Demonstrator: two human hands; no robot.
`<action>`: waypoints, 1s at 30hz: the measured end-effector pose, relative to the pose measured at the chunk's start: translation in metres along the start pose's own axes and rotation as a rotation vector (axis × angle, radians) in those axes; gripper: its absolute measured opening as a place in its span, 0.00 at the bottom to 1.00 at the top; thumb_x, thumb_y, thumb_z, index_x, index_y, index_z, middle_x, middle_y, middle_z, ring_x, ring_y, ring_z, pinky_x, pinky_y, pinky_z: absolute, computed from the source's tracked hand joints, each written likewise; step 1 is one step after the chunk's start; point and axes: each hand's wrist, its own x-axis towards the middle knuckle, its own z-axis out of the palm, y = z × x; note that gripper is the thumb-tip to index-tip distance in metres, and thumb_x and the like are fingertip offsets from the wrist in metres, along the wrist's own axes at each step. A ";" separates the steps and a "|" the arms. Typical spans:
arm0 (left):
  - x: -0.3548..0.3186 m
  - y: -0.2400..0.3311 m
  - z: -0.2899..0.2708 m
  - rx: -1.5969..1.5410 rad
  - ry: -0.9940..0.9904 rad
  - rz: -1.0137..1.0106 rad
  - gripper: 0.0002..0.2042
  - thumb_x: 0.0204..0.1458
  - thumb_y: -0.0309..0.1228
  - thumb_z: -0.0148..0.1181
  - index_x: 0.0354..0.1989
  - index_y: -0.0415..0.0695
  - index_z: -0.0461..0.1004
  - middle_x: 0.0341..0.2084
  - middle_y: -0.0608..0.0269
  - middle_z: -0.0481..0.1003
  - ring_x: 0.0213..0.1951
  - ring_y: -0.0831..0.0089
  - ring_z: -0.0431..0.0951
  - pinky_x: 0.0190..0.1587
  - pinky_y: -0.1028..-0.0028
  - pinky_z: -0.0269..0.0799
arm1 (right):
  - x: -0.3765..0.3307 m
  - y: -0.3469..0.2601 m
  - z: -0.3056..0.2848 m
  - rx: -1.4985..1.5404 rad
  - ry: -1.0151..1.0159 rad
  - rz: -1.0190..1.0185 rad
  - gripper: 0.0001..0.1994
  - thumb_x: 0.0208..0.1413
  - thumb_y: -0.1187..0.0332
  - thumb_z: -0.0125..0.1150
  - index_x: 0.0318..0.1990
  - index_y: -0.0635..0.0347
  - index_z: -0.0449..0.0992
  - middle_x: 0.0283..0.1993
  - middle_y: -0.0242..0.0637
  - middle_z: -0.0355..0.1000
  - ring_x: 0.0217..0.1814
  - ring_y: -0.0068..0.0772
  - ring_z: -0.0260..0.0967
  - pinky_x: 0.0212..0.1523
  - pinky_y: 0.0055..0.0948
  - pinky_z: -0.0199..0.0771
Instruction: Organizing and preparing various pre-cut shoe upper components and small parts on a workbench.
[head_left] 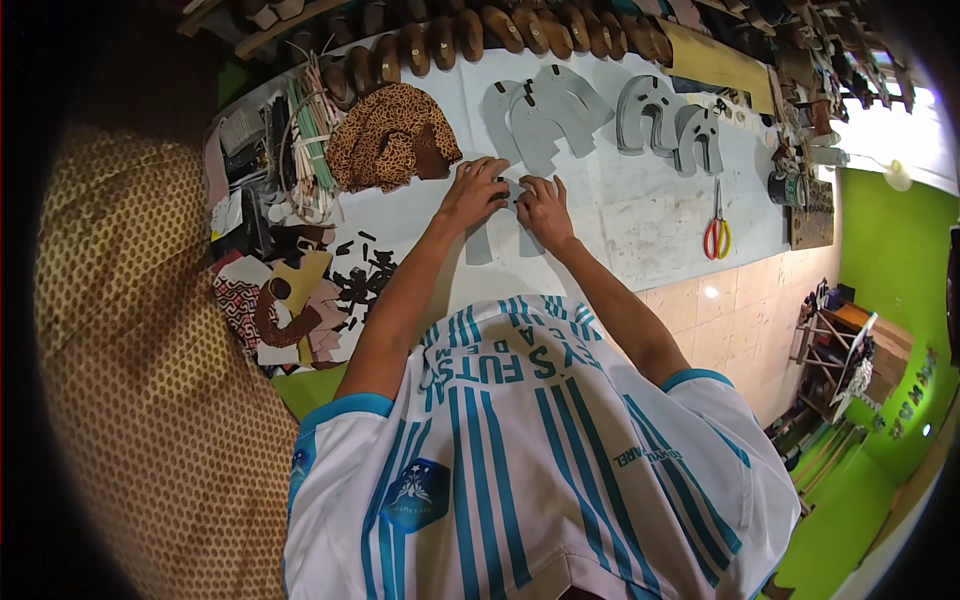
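On the white-covered worktable, close in front of me, lies a grey U-shaped shoe upper piece, its two legs pointing toward me. My left hand grips its top from the left with bent fingers. From the right, my right hand pinches it, fingertips near the left hand's. A small dark patch shows between the hands, partly hidden by the fingers. Just beyond them lie several similar grey upper pieces with dark tabs at their tops. Leopard-print upper pieces are piled beyond my left hand.
Brown shoe lasts line the far edge. Stacked grey uppers lie at the far right, with red-and-yellow-handled scissors nearer. A tin stands at the right edge. Small black scraps and patterned offcuts lie left.
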 end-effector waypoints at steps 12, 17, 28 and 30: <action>-0.004 -0.004 0.008 -0.047 0.059 0.008 0.09 0.51 0.34 0.70 0.39 0.48 0.80 0.65 0.63 0.66 0.67 0.59 0.63 0.65 0.52 0.54 | 0.007 -0.007 0.002 -0.037 -0.001 0.004 0.10 0.60 0.66 0.56 0.40 0.61 0.80 0.59 0.35 0.69 0.67 0.34 0.62 0.75 0.56 0.46; -0.004 -0.005 0.010 -0.063 0.056 0.001 0.09 0.51 0.34 0.70 0.39 0.47 0.80 0.66 0.63 0.66 0.68 0.58 0.62 0.66 0.52 0.54 | 0.011 -0.006 0.005 -0.102 -0.012 -0.007 0.10 0.60 0.66 0.56 0.40 0.61 0.80 0.59 0.35 0.69 0.66 0.33 0.62 0.75 0.55 0.46; -0.006 -0.008 0.014 -0.061 0.070 -0.014 0.10 0.51 0.35 0.70 0.39 0.47 0.80 0.67 0.63 0.65 0.69 0.59 0.60 0.66 0.52 0.53 | 0.015 -0.008 0.004 -0.156 -0.076 -0.032 0.11 0.59 0.67 0.56 0.44 0.62 0.79 0.59 0.36 0.68 0.66 0.33 0.62 0.76 0.54 0.45; -0.005 -0.007 0.015 -0.055 0.071 -0.015 0.10 0.51 0.35 0.70 0.39 0.47 0.80 0.67 0.63 0.65 0.69 0.59 0.60 0.66 0.52 0.53 | 0.017 -0.008 0.003 -0.159 -0.079 -0.024 0.11 0.59 0.67 0.56 0.44 0.63 0.79 0.59 0.36 0.68 0.66 0.33 0.62 0.76 0.54 0.45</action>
